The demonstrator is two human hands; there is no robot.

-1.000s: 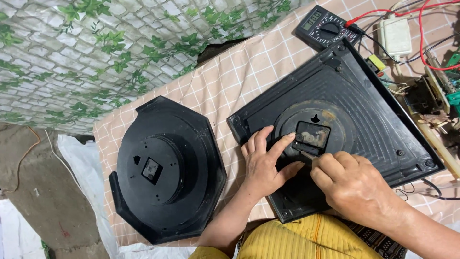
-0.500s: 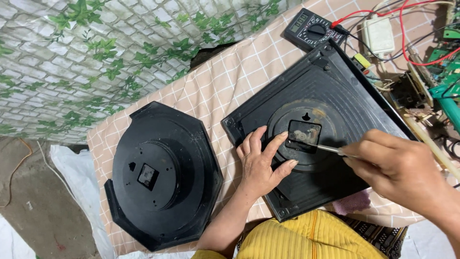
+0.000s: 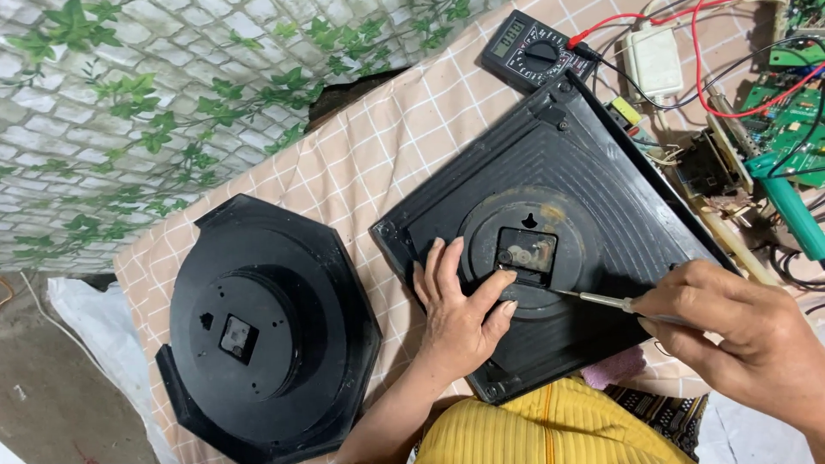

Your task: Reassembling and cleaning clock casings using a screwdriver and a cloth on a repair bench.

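A square black clock back [image 3: 593, 198] lies face down on a checked cloth [image 3: 378, 163]. My left hand [image 3: 460, 314] rests flat on it, thumb touching the edge of the small clock mechanism [image 3: 526, 254] in the round recess. My right hand [image 3: 739, 339] grips a thin screwdriver [image 3: 601, 300] whose tip points at the mechanism's lower right corner. An octagonal black clock back [image 3: 266, 331] lies to the left, untouched, with its own small square mechanism in the middle.
A black multimeter [image 3: 531, 50] with red leads sits at the top. White adapter [image 3: 653, 60], green circuit boards [image 3: 786, 107], loose wires and a teal-handled tool [image 3: 795, 215] crowd the right side. Leaf-patterned brick wall at upper left; yellow clothing at the bottom.
My right hand has drawn back to the right from over the mechanism, so the screwdriver shaft now shows. My left hand stays on the square clock back.
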